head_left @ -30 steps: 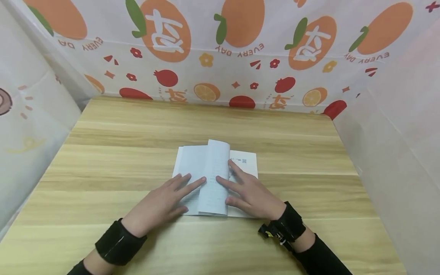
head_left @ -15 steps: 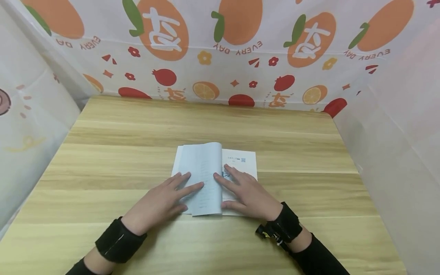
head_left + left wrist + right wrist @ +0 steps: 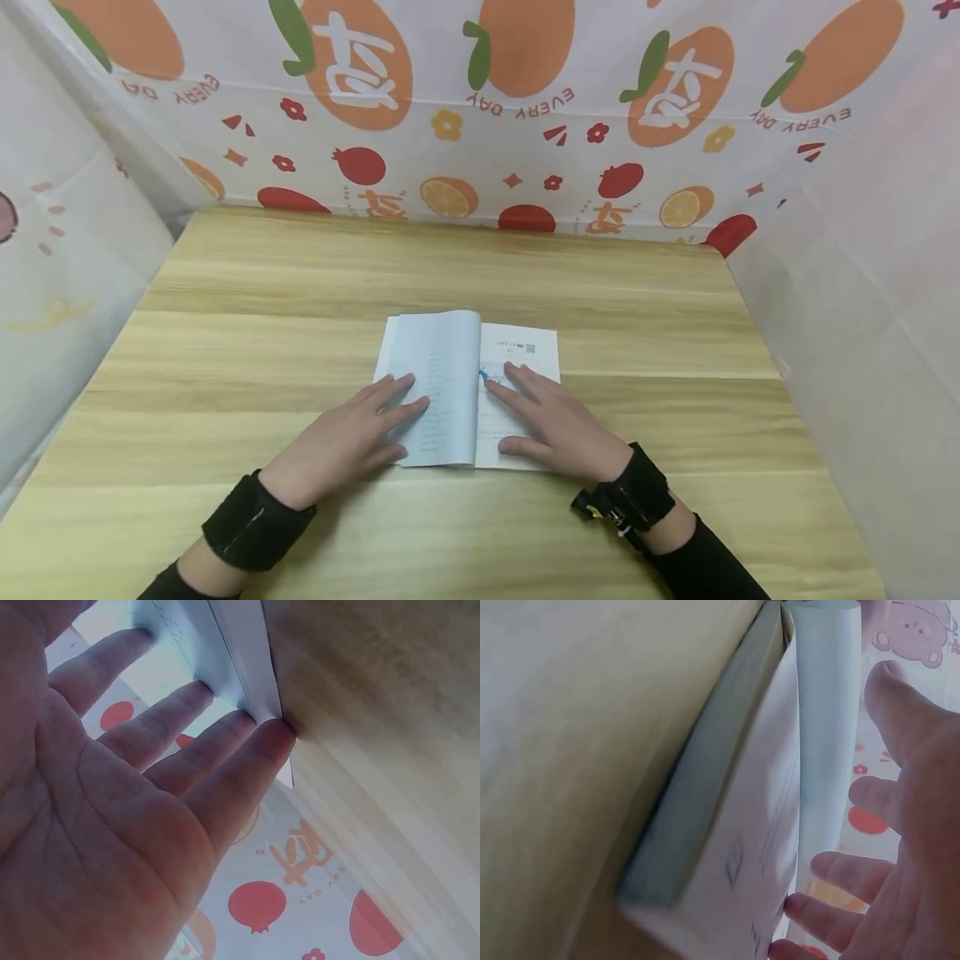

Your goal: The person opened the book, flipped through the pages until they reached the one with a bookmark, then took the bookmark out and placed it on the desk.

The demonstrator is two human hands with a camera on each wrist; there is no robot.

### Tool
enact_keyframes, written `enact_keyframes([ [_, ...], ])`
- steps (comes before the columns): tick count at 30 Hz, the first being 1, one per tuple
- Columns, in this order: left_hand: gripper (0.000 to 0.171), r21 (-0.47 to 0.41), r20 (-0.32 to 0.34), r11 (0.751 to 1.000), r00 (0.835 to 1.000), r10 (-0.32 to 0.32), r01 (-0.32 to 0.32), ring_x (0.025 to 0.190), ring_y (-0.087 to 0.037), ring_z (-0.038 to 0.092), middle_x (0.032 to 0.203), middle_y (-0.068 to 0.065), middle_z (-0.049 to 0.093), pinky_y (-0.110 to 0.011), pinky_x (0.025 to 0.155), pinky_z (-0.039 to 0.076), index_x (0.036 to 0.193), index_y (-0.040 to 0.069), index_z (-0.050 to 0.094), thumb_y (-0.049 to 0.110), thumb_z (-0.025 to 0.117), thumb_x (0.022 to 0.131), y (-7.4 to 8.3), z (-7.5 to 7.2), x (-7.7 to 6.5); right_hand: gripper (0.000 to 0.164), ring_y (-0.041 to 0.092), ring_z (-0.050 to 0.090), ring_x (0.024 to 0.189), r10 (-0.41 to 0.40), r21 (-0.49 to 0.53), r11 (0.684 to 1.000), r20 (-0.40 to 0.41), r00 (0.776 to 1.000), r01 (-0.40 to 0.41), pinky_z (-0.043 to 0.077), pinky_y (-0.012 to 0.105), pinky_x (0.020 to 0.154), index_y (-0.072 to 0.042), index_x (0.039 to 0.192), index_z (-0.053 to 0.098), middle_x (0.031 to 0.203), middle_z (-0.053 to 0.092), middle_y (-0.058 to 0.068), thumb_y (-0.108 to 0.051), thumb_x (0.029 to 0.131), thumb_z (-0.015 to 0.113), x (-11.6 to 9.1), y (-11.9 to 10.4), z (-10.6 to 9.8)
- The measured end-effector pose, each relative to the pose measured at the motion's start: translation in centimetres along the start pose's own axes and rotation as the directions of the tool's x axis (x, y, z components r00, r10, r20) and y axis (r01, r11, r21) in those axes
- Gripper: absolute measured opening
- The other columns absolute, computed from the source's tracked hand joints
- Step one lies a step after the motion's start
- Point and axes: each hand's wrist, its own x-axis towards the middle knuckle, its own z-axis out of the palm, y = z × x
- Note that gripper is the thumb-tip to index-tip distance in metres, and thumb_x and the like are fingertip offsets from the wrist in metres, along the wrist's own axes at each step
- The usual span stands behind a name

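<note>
An open book (image 3: 452,350) lies on the wooden table in the head view, its left page bluish with lines of print. The right page (image 3: 536,358) is white, with a small blue picture and a square code near its top. My left hand (image 3: 348,437) rests with spread fingers on the left page's lower outer part. In the left wrist view, the fingertips (image 3: 279,735) touch the page by its outer edge. Over the right page my right hand (image 3: 558,425) lies with fingers spread. From the right wrist view, the thick page block (image 3: 705,787) shows beside that hand (image 3: 922,847).
The wooden table (image 3: 450,267) stretches around the book on all sides. Behind it hangs a fruit-printed curtain (image 3: 525,158), and pale cloth (image 3: 847,275) closes off the right. Black bands (image 3: 258,521) wrap both wrists.
The leaf that stood curled up in the middle has come down to the left side, uncovering the right page. My right hand moved left with it, then back right. My left hand stayed nearly still.
</note>
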Motion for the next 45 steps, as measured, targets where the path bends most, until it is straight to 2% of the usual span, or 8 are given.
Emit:
enact_keyframes([
  [6,0.054,0.024,-0.015,1.000,1.000,0.016,-0.015,0.125,-0.035,0.041,0.141,-0.018,0.038,-0.049,0.095,0.041,0.125,0.008,0.058,0.031,0.071,0.078,0.1,0.1,-0.1,0.072,0.022,0.017,0.138,0.030,-0.009,1.000,-0.007,1.000,-0.030,0.023,0.043,0.109,-0.028,0.146,0.022,0.151,0.020,0.008,-0.062,0.086,0.042,-1.3,1.5,-0.3],
  [13,0.057,0.059,0.015,0.998,1.000,-0.019,0.019,0.127,-0.036,0.037,0.144,-0.014,0.035,-0.049,0.095,0.041,0.123,0.007,0.059,0.041,0.069,0.078,-0.2,0.0,-0.2,0.084,0.027,0.018,0.138,0.073,0.029,0.997,-0.016,0.997,-0.072,0.025,0.046,0.107,-0.029,0.146,0.024,0.151,0.021,0.009,-0.066,0.077,0.055,-2.4,2.8,-0.6],
  [22,0.063,0.056,0.005,0.998,0.999,-0.042,0.042,0.125,-0.037,0.040,0.142,-0.019,0.035,-0.050,0.094,0.042,0.120,0.003,0.060,0.035,0.078,0.070,-0.2,-0.2,0.0,0.106,0.030,0.012,0.139,0.116,0.051,0.992,0.039,0.993,-0.117,0.022,0.056,0.105,-0.027,0.147,0.020,0.153,0.014,0.007,-0.070,0.062,0.065,-3.1,3.5,-1.1],
  [25,0.065,0.024,-0.016,0.999,0.999,-0.043,0.043,0.126,-0.035,0.038,0.144,-0.019,0.033,-0.049,0.096,0.041,0.123,0.006,0.057,0.033,0.079,0.068,-0.2,-0.1,0.2,0.109,0.030,0.011,0.139,0.114,0.047,0.992,0.046,0.992,-0.116,0.022,0.058,0.104,-0.027,0.147,0.019,0.153,0.013,0.005,-0.070,0.059,0.066,-3.1,3.5,-1.2],
  [29,0.073,-0.007,-0.021,1.000,0.999,-0.028,0.028,0.127,-0.033,0.037,0.145,-0.015,0.031,-0.047,0.092,0.044,0.134,0.023,0.048,0.030,0.080,0.068,-0.2,-0.1,0.2,0.110,0.028,0.007,0.140,0.122,0.056,0.991,0.066,0.990,-0.126,0.020,0.060,0.104,-0.030,0.147,0.020,0.154,0.011,0.003,-0.071,0.056,0.067,-3.1,3.5,-1.3],
  [32,0.072,-0.015,-0.015,1.000,1.000,-0.023,0.023,0.128,-0.034,0.036,0.146,-0.013,0.032,-0.047,0.091,0.045,0.133,0.030,0.049,0.029,0.080,0.069,-0.3,0.0,0.1,0.109,0.028,0.006,0.140,0.128,0.048,0.990,0.082,0.988,-0.132,0.020,0.059,0.104,-0.031,0.146,0.020,0.154,0.011,0.002,-0.071,0.056,0.066,-3.1,3.4,-1.3],
  [38,0.054,-0.017,-0.020,1.000,1.000,-0.006,0.006,0.127,-0.038,0.036,0.141,-0.015,0.039,-0.049,0.093,0.043,0.121,0.019,0.062,0.028,0.078,0.070,-0.3,0.2,-0.1,0.104,0.027,0.007,0.140,0.137,0.040,0.989,0.088,0.987,-0.141,0.019,0.058,0.105,-0.031,0.145,0.025,0.153,0.014,0.001,-0.070,0.058,0.067,-3.2,3.3,-1.3],
  [45,0.046,0.003,-0.040,1.000,0.999,0.003,-0.003,0.127,-0.040,0.036,0.138,-0.020,0.040,-0.050,0.094,0.041,0.115,0.012,0.065,0.034,0.073,0.076,-0.1,0.2,-0.2,0.101,0.026,0.008,0.140,0.138,0.041,0.989,0.093,0.986,-0.142,0.019,0.055,0.106,-0.031,0.145,0.027,0.153,0.015,0.001,-0.071,0.060,0.064,-3.2,3.1,-1.1],
])
